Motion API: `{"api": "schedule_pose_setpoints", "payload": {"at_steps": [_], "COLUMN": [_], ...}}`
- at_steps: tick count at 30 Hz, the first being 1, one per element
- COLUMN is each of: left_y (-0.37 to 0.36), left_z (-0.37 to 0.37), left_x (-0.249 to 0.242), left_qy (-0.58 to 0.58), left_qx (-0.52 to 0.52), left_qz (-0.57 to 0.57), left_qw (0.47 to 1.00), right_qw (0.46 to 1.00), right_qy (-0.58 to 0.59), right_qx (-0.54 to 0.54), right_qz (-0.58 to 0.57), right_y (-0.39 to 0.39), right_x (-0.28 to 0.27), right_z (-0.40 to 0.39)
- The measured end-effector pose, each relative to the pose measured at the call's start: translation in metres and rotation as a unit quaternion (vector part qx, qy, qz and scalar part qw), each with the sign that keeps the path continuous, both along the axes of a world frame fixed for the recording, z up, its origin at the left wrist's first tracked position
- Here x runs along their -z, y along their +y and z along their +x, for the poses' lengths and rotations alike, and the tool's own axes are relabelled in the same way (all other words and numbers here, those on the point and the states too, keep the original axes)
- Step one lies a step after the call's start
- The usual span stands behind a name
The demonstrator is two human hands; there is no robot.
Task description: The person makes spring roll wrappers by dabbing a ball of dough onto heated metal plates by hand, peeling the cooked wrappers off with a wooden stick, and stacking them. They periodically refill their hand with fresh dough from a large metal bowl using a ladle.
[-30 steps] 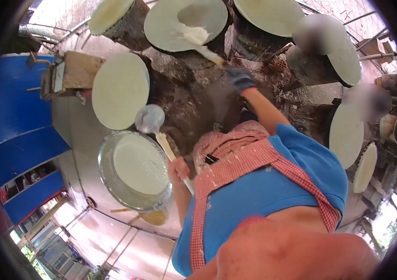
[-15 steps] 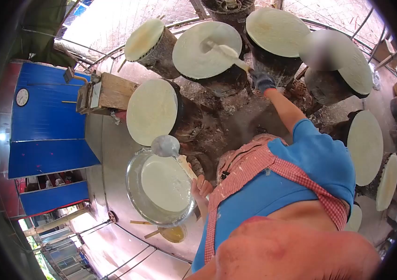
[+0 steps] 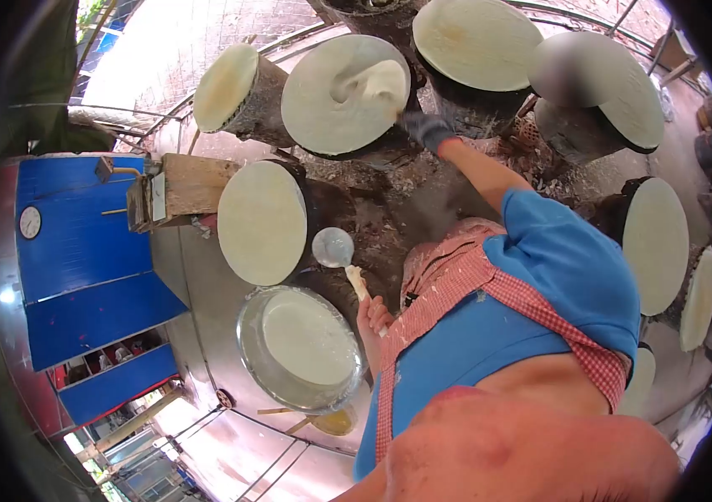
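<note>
My left hand is closed round the batter-crusted handle of a ladle, whose round bowl is up beside the batter basin. Pale batter fills the lower part of that basin. My right hand, in a dark glove, is closed round the handle of a batter-coated spreader. Its head lies on the pale layer of a round griddle, where a curved mark shows in the batter.
Other coated round griddles on drum-like stoves stand around: left, upper left, top and right. A wooden box is beyond the left griddle. A yellowish bowl sits below the basin.
The ladle has moved away from over the basin, up and to the right. The spreader's head has swung round on the same griddle. The view has shifted a little.
</note>
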State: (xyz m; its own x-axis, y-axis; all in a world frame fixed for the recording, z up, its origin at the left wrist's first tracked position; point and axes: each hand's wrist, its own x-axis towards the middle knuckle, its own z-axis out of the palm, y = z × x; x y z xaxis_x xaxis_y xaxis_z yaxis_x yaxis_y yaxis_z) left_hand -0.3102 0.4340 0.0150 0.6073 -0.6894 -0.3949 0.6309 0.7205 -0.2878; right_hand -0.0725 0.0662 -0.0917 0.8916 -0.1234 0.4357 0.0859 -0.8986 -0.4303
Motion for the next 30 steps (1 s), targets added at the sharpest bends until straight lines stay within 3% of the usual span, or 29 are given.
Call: {"api": "schedule_pose_setpoints", "payload": {"at_steps": [1,2,3,4,6,7,8,9,10,12,13,15,16,17,18,20,23,24,27,29,30], "left_y": [-0.002,-0.005,-0.003,0.0,-0.009,0.001,0.001,-0.011,-0.018,-0.035,-0.041,-0.039,-0.05,-0.055,-0.058,-0.07,-0.062,-0.059,-0.046,-0.039,-0.032], "left_z": [0.001,0.005,0.004,0.004,0.013,0.016,0.02,0.032,0.037,0.04,0.043,0.031,0.04,0.04,0.038,0.043,0.047,0.047,0.047,0.052,0.051], "left_x": [-0.002,0.001,0.002,0.002,0.007,0.022,0.032,0.026,0.029,0.01,0.018,0.031,0.034,0.03,0.024,0.003,-0.004,-0.001,0.01,0.013,0.013], "left_qy": [0.026,0.017,-0.003,-0.023,0.032,0.032,0.031,0.091,0.111,0.038,0.021,0.039,0.033,0.072,0.113,0.134,0.12,0.105,0.072,0.045,0.045], "left_qx": [-0.008,-0.007,0.013,0.031,-0.051,0.019,0.085,0.071,0.058,0.107,0.103,0.067,0.064,0.059,0.053,0.045,0.063,0.068,0.091,0.113,0.121], "left_qz": [0.119,0.118,0.126,0.136,0.213,0.17,0.118,0.067,0.003,0.176,0.17,0.178,0.177,0.143,0.109,0.141,0.152,0.16,0.219,0.293,0.319], "left_qw": [0.993,0.993,0.992,0.99,0.975,0.985,0.989,0.991,0.992,0.978,0.98,0.981,0.982,0.985,0.986,0.98,0.979,0.979,0.969,0.948,0.939], "right_qw": [0.992,0.969,0.957,0.955,0.972,0.979,0.955,0.954,0.97,0.983,0.923,0.749,0.887,0.943,0.985,0.937,0.935,0.97,0.844,0.929,0.954], "right_qy": [0.114,0.228,0.254,0.26,0.228,0.187,0.237,0.245,0.224,0.161,0.16,0.14,0.23,0.306,0.17,0.26,0.261,0.134,0.253,0.139,0.168], "right_qx": [-0.049,-0.093,-0.088,-0.046,0.025,0.064,0.102,0.105,0.044,-0.084,-0.066,-0.062,-0.023,0.024,0.019,0.127,0.089,0.119,0.048,-0.022,-0.019], "right_qz": [0.01,0.017,0.111,0.135,0.053,0.046,0.146,0.136,0.085,0.001,0.344,0.644,0.399,0.126,-0.014,0.194,0.225,0.163,0.471,0.341,0.248], "right_y": [0.007,0.015,0.005,-0.02,-0.055,-0.062,-0.05,-0.06,-0.057,-0.025,-0.028,-0.046,-0.066,-0.076,-0.076,-0.062,-0.072,-0.067,-0.016,0.003,-0.011], "right_x": [-0.024,-0.049,-0.017,0.013,0.007,-0.002,-0.05,-0.047,-0.044,-0.036,0.012,0.044,0.024,0.014,0.05,-0.04,-0.07,-0.028,-0.008,0.019,-0.002], "right_z": [-0.029,-0.058,-0.06,-0.042,-0.006,0.01,0.031,0.022,0.003,-0.025,-0.035,-0.007,0.023,0.047,0.102,0.18,0.176,0.171,0.099,0.088,0.08]}}
